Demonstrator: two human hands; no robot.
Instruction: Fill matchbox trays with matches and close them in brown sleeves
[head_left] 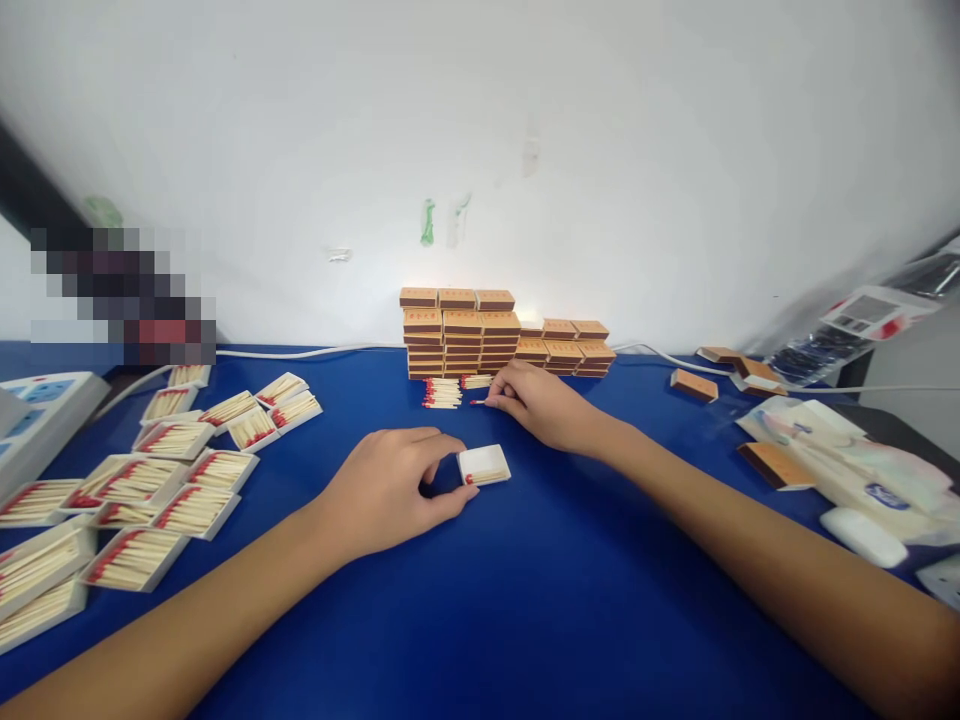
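Observation:
My left hand (401,485) grips the left end of a white matchbox tray (486,458) between thumb and fingers. A few matches lie along the tray's near side, with a red head showing by the thumb. Farther off, my right hand (536,400) pinches a single match (478,402), its red head pointing left. Just beside it lie rows of loose matches (442,393) on the blue table, in front of stacked matchboxes (461,335). Part of the second row is hidden behind my right fingers.
Many match-filled trays (142,480) spread over the left side. Several closed matchboxes (694,385) lie at the right, near a tissue pack (877,490) and a white rounded object (862,537). A white power strip (56,420) sits far left. A cable (315,352) runs along the wall.

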